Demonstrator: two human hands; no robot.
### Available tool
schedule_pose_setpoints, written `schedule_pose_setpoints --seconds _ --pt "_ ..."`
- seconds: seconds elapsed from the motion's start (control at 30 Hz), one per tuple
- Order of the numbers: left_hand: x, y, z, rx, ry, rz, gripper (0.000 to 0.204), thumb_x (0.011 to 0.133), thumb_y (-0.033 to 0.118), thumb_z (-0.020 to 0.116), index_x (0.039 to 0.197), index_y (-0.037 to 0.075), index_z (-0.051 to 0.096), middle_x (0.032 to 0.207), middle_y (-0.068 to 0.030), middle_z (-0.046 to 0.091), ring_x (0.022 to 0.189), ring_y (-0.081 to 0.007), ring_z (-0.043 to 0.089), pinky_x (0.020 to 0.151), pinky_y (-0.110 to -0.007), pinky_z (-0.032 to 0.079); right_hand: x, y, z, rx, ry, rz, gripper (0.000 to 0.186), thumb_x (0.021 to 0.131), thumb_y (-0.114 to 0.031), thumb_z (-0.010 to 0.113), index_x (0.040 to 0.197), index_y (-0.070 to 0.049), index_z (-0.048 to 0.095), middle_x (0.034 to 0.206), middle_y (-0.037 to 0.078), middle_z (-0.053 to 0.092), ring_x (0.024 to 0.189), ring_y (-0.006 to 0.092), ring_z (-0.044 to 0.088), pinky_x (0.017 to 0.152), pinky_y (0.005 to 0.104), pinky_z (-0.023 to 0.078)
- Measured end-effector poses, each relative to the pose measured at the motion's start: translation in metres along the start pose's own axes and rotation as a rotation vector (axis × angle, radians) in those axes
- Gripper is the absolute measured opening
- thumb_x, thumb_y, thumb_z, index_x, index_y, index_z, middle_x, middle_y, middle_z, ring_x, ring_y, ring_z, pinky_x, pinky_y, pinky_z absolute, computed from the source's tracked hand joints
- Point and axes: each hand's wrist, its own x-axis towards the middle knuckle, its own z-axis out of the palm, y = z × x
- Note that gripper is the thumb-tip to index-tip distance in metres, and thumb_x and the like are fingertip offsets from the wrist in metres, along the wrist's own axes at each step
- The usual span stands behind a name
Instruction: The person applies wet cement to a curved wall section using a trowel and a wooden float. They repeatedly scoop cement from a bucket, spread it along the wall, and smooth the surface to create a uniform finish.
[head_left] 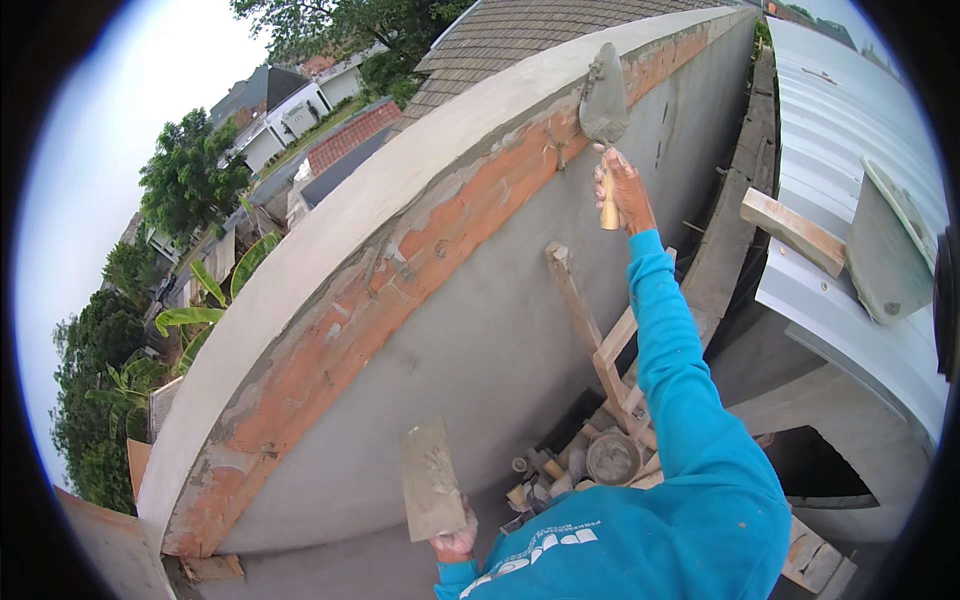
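My right hand [628,190], arm stretched far forward, is wrapped round the wooden handle of a pointing trowel [604,105]. Wet mortar smears the trowel's blade, which is up against the top edge of a wall, over a strip of bare orange brick [400,265]. Low and near my body, my left hand [458,540] grips a flat rectangular plastering float [428,480] with mortar on its face. The float's handle is hidden. Grey render covers the wall below the brick strip, and a smooth pale coping [330,210] runs along its top.
Below me, a round bucket of mortar [613,458] stands among wood offcuts and rubble. A timber frame [590,330] leans by the wall. On the right, a wood block [793,230] and a pale panel [888,245] rest on a corrugated metal roof [830,120]. Trees and houses lie beyond the wall.
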Motion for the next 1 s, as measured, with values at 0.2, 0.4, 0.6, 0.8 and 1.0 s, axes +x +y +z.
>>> schedule_pose_setpoints --seconds 0.2,0.4,0.6,0.8,1.0 --pt "-0.007 0.022 -0.034 0.281 -0.033 0.054 0.037 0.097 0.028 0.049 0.126 0.006 0.052 0.119 -0.0109 0.060 0.101 -0.0247 0.058 0.084 -0.037 0.050 -0.022 0.006 0.017 0.225 -0.043 0.004 0.059 0.095 -0.050 0.059 0.134 -0.007 0.050 0.078 0.000 0.052 0.054 0.0076 0.048 0.045 0.0232 0.044" --pt "-0.015 0.025 -0.003 -0.097 0.252 0.149 0.032 0.099 0.026 0.046 0.121 0.005 0.055 0.102 -0.0069 0.060 0.081 -0.0179 0.053 0.061 -0.027 0.045 0.005 -0.041 -0.021 0.108 0.158 -0.076 0.056 0.097 -0.046 0.058 0.132 -0.003 0.049 0.078 0.001 0.052 0.055 0.0087 0.049 0.045 0.0233 0.045" --pt "-0.011 0.009 -0.010 -0.149 0.217 0.155 0.031 0.099 0.026 0.049 0.121 0.005 0.055 0.104 -0.0074 0.060 0.084 -0.0177 0.055 0.063 -0.027 0.046 0.024 -0.116 -0.048 -0.130 0.090 0.081 0.044 0.099 -0.036 0.055 0.125 0.000 0.053 0.078 0.002 0.053 0.057 0.0085 0.051 0.045 0.0229 0.046" --pt "-0.001 -0.008 -0.008 -0.251 0.172 0.019 0.036 0.097 0.033 0.049 0.120 0.007 0.057 0.107 -0.0095 0.062 0.088 -0.0237 0.056 0.072 -0.033 0.049 0.054 -0.161 -0.063 -0.339 -0.069 0.231 0.037 0.099 -0.031 0.052 0.115 0.002 0.054 0.078 0.002 0.054 0.055 0.0058 0.050 0.042 0.0182 0.045" --pt "0.020 -0.021 -0.031 -0.193 0.015 0.011 0.037 0.099 0.030 0.048 0.126 0.006 0.054 0.119 -0.0108 0.061 0.103 -0.0264 0.058 0.085 -0.036 0.053 0.056 -0.231 -0.041 -0.761 -0.041 0.333 0.039 0.098 -0.033 0.051 0.112 0.003 0.056 0.076 0.001 0.054 0.050 0.0033 0.049 0.038 0.0159 0.043"
